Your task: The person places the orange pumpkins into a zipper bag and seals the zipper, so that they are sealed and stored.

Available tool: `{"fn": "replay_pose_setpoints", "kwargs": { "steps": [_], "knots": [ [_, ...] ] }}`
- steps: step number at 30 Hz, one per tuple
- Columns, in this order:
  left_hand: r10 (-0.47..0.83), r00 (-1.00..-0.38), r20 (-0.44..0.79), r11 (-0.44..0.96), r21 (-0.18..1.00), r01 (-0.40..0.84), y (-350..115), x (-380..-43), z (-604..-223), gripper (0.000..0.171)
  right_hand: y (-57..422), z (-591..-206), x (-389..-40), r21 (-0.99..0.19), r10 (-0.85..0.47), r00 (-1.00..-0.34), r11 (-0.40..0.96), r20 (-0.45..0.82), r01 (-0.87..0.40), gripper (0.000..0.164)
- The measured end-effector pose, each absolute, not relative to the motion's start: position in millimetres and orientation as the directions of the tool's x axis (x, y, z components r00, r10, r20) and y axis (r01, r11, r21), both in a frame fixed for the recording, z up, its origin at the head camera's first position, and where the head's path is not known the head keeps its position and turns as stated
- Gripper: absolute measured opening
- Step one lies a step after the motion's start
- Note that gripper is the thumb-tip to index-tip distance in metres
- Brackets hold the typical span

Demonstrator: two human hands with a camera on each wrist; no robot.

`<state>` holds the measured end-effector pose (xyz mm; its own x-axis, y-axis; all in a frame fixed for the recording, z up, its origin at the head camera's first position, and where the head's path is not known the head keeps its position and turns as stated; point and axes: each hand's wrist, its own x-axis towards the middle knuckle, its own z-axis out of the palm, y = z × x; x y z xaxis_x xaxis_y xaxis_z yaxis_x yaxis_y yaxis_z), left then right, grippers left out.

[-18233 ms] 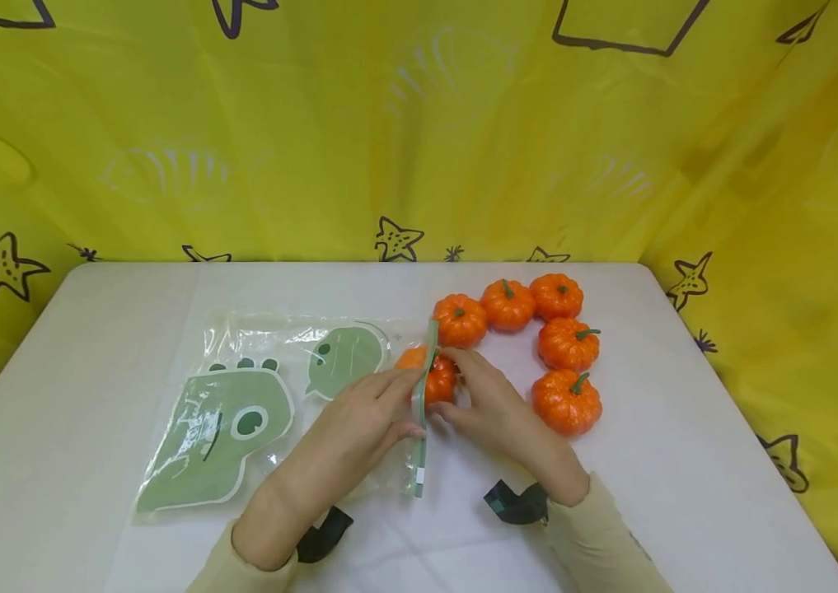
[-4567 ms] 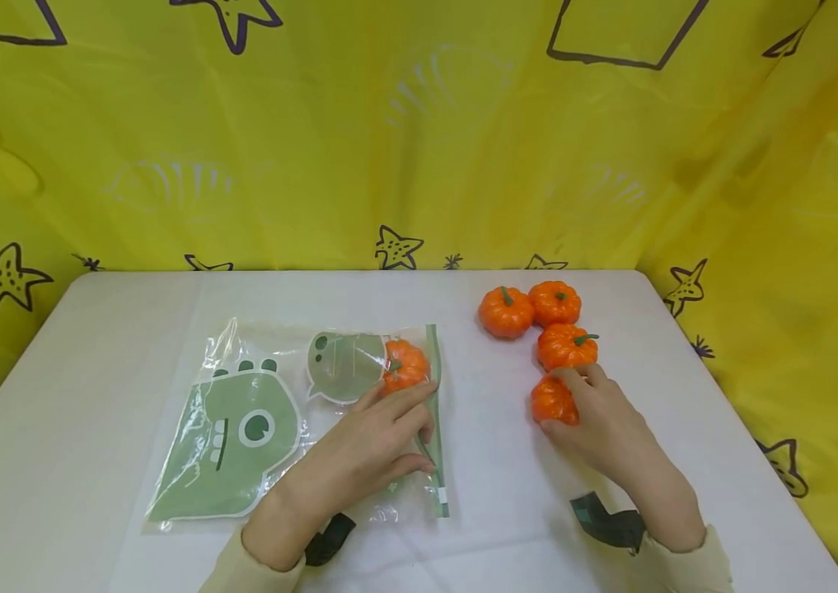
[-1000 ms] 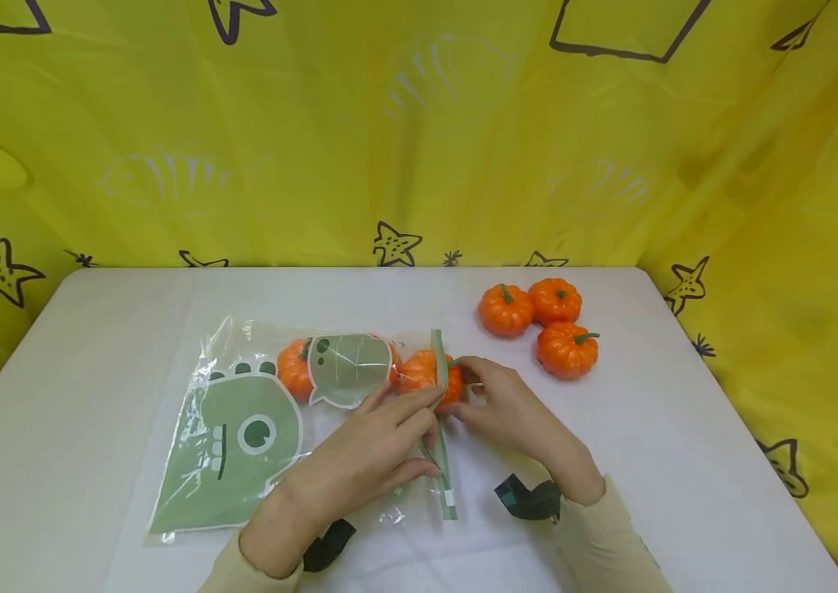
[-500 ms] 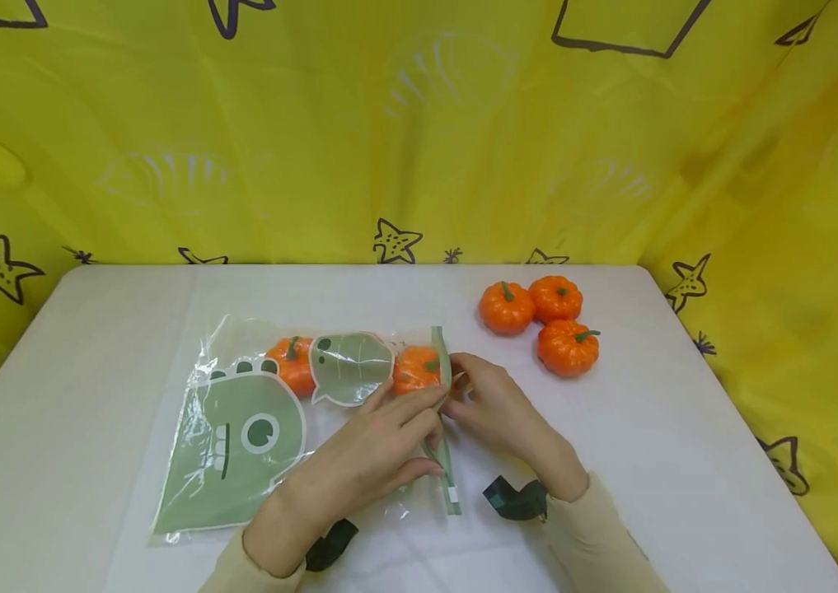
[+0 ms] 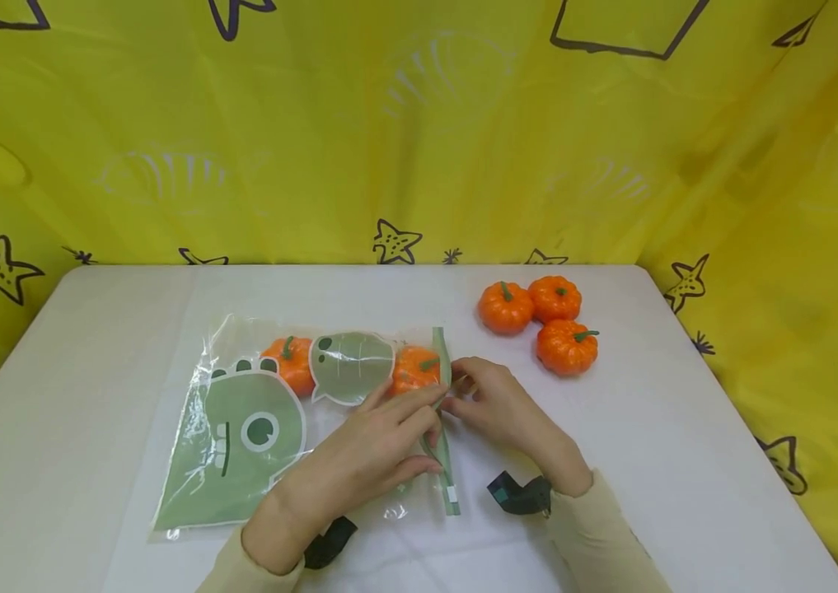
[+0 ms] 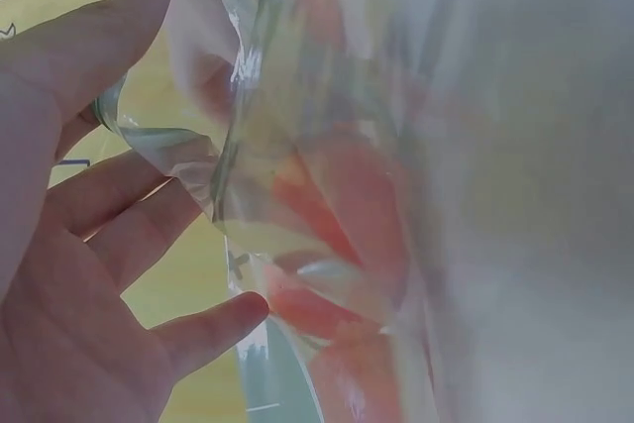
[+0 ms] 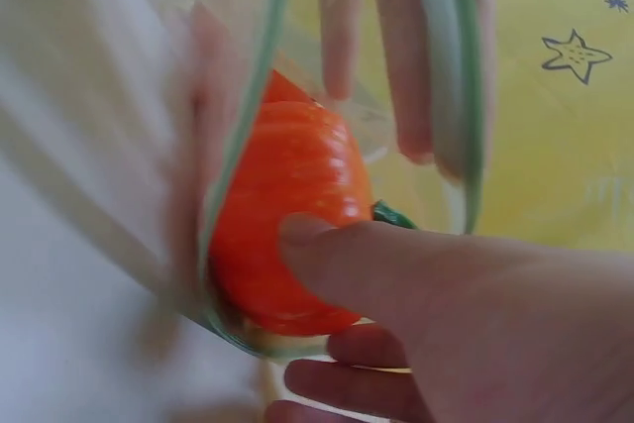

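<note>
A clear zip bag (image 5: 241, 461) with green dinosaur prints lies on the table, its mouth facing right. My left hand (image 5: 370, 441) lies over its right part and holds the green mouth strip (image 5: 444, 461) apart. One small orange pumpkin (image 5: 413, 368) sits just inside the mouth. At that mouth, my right hand (image 5: 500, 408) has its thumb against the pumpkin (image 7: 297, 175) in the right wrist view, with the other fingers below, beside the bag edge. Another pumpkin (image 5: 292, 366) shows deeper in the bag, partly behind a print. The print hides what lies between.
Three more pumpkins, a left one (image 5: 506, 308), a back one (image 5: 555, 298) and a front one (image 5: 567, 347), stand grouped at the back right. The white table (image 5: 685, 461) ends at a yellow curtain (image 5: 419, 148) behind and to the right.
Over the last second the right hand has pushed a pumpkin left through the mouth into the bag. The deeper pumpkin has shifted slightly left. Since earlier, fewer pumpkins stand on the table.
</note>
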<state>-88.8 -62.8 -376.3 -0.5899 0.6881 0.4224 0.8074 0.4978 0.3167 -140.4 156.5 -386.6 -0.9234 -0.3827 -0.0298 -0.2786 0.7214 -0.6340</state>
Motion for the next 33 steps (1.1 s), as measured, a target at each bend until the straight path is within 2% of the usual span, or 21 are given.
{"fn": "replay_pose_setpoints", "kwargs": {
  "steps": [7, 12, 19, 27, 33],
  "knots": [
    [0.7, -0.591, 0.401, 0.482, 0.344, 0.806, -63.0, -88.4, -375.6, 0.03, 147.9, -393.9, -142.3, -0.662, -0.393, -0.918, 0.672, 0.062, -0.332, 0.025],
    [0.698, -0.594, 0.399, 0.471, 0.368, 0.801, -63.6, -88.6, -375.7, 0.031, 146.7, -394.4, -141.9, -0.663, -0.37, -0.928, 0.686, 0.036, -0.299, 0.023],
    [0.695, -0.608, 0.384, 0.491, 0.365, 0.791, -62.9, -88.3, -376.0, 0.031, 158.1, -393.7, -142.0, -0.678, -0.433, -0.901, 0.657, 0.018, -0.329, 0.004],
    [0.692, -0.594, 0.411, 0.477, 0.358, 0.803, -62.9, -89.4, -376.8, 0.032, 162.7, -394.9, -142.6, -0.723, -0.516, -0.855, 0.576, 0.041, -0.382, 0.01],
    [0.69, -0.549, 0.472, 0.425, 0.351, 0.835, -62.8, -91.3, -378.1, 0.035, 158.4, -398.4, -141.6, -0.74, -0.562, -0.827, 0.552, 0.011, -0.385, 0.03]
  ]
}}
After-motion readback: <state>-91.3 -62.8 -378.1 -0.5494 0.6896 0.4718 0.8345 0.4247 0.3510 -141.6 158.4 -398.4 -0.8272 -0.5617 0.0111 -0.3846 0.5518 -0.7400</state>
